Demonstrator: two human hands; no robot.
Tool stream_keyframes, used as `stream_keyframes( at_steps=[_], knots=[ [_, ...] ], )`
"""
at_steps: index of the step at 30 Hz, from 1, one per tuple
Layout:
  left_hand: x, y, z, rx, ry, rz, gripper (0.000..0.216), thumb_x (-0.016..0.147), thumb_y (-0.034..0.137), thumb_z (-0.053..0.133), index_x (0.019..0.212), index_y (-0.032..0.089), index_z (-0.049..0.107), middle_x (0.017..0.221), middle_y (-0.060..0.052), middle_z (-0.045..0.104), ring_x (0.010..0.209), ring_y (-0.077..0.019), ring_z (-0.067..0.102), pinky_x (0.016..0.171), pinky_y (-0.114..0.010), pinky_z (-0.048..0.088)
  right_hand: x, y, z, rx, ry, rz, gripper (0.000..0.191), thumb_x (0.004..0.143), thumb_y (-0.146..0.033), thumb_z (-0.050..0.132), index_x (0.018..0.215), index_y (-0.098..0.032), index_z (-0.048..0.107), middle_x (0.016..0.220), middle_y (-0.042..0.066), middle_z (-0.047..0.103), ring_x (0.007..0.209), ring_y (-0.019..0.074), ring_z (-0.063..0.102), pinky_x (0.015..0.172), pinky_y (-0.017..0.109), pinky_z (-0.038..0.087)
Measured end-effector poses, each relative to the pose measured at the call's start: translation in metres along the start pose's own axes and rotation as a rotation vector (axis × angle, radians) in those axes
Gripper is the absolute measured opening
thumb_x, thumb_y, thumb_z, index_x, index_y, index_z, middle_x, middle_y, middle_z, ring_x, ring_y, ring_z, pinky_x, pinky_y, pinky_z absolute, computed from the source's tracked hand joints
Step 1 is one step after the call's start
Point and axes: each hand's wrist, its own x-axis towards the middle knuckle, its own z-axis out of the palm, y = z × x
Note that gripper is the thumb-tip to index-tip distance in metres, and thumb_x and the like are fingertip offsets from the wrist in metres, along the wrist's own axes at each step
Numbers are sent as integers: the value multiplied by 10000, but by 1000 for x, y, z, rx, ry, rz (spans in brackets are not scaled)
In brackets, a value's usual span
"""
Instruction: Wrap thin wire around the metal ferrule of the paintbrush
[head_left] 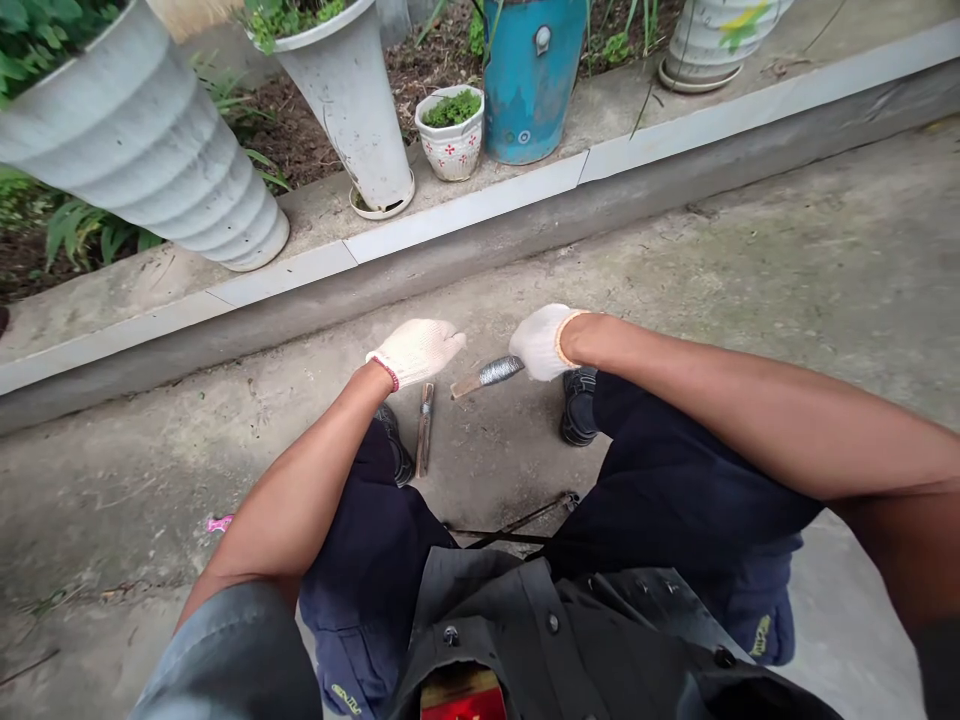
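Note:
Both hands wear white knitted gloves. My right hand (541,342) is closed at the right end of a flat wooden stick (465,387) that has silvery wire (501,370) wound tightly round it. The stick's bare wooden end points toward the lower left. To its left, my left hand (421,350) is closed, thumb and fingers pressed together; whatever it may pinch is too small to make out. Below that hand a second wooden stick (424,430), with a narrow band of wire round it, lies on the concrete beside my left shoe.
A low tiled ledge (465,228) runs across the front, bearing a ribbed white planter (165,150), a tall white pot (349,110), a small flowered pot (451,140) and a blue bucket (529,90). A pink object (220,523) lies on the ground at left.

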Motion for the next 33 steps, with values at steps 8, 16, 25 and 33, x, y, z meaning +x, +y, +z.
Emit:
stream_keyframes(
  at_steps=[8,16,25,33],
  knots=[
    [-20,13,-9,-44,-50,18,522,957,505,338,722,177,668,703,-74,652,617,-177,532,599,-311,330,12,31,-21,157,297,223,329,764,-425,622,929,-159,722,825,171,693,770,303,644,648,369,438],
    [-16,-11,-9,-328,-103,107,408,941,405,373,824,176,689,847,-40,699,738,-164,571,678,-266,391,-30,22,-43,502,308,-112,434,841,-582,530,980,-195,667,742,47,671,648,169,585,596,277,394],
    [-5,-15,0,-35,-94,28,549,951,531,321,798,178,713,788,-93,693,697,-196,589,634,-296,367,-16,-1,-9,156,84,-269,211,700,-413,668,764,-212,682,666,33,636,650,186,586,614,305,380],
    [-4,20,2,45,-147,58,471,927,503,378,797,196,710,725,-81,678,630,-188,576,571,-299,340,22,13,-1,66,129,92,147,634,-237,704,770,-184,725,803,156,691,829,337,656,717,428,457]
  ],
)
